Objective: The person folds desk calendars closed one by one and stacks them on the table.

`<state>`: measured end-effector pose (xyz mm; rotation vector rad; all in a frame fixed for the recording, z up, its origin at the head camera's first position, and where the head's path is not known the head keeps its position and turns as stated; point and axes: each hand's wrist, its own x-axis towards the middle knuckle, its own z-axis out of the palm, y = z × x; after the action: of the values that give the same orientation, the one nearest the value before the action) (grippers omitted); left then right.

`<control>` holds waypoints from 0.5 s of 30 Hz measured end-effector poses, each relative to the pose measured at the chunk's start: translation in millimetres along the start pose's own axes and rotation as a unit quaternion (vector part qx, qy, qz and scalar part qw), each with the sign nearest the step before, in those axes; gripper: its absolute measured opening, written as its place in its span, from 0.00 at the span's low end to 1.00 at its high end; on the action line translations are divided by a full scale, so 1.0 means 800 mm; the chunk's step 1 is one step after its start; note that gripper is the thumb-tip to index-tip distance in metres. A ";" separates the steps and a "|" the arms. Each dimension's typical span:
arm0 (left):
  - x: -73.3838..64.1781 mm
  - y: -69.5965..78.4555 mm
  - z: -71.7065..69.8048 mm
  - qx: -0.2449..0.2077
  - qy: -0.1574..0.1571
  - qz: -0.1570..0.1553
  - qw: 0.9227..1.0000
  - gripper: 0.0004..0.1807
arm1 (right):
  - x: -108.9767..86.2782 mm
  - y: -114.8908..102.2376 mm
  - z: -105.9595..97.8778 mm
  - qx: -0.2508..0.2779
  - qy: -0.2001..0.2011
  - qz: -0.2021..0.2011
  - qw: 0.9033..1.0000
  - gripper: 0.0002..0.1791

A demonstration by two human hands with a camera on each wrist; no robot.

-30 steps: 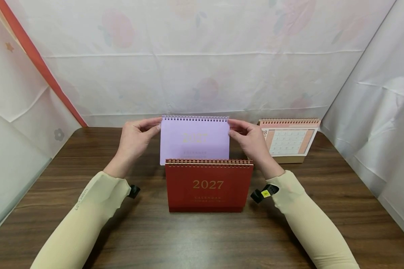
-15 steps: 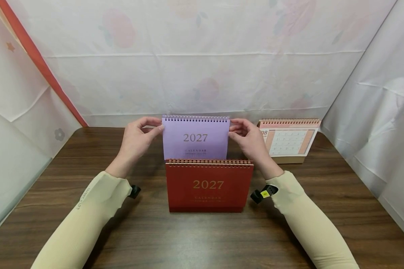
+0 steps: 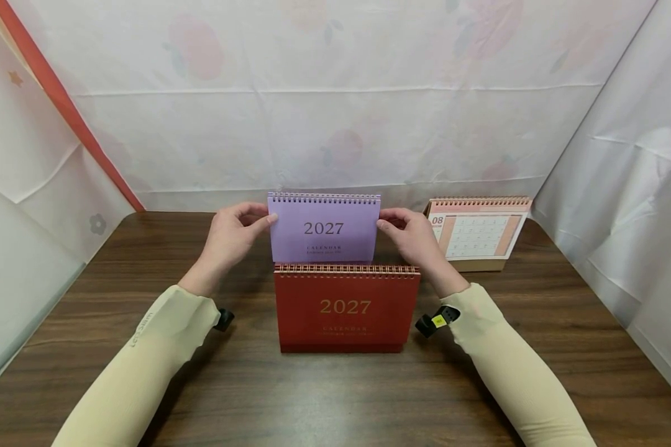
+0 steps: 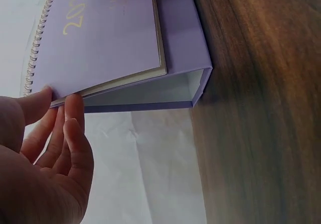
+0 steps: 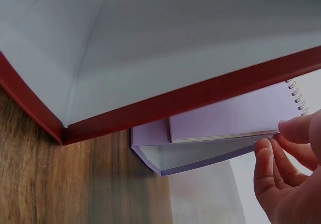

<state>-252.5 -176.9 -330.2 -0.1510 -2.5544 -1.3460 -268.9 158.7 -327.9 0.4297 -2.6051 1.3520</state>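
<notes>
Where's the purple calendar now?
In the head view, the purple calendar is near the middle, behind the red calendar and left of the pink calendar, pinched between the left hand and right hand.

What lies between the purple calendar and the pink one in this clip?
The head view shows the right hand there, pinching the side edge of the purple calendar, with the pink calendar on the hand's other side.

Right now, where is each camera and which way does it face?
Head: head-worn, facing forward and down at the purple calendar and red calendar; left hand, right hand, sleeves show.
Left wrist: worn there, facing the purple calendar's left end; left hand shows.
Right wrist: worn there, facing past the red calendar to the purple calendar; right hand shows.
Wrist views share the purple calendar and table.
</notes>
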 end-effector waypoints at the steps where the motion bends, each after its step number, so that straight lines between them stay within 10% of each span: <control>1: 0.000 -0.001 0.000 0.004 0.000 0.003 1.000 0.21 | 0.000 0.001 0.001 -0.002 0.000 0.000 1.000 0.16; 15: 0.002 -0.010 0.002 0.026 0.000 0.024 0.999 0.17 | 0.002 0.008 0.007 -0.025 -0.011 -0.006 1.000 0.12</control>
<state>-255.7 -180.0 -337.2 -0.2018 -2.5664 -1.2615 -272.4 157.1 -335.5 0.4539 -2.6435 1.2818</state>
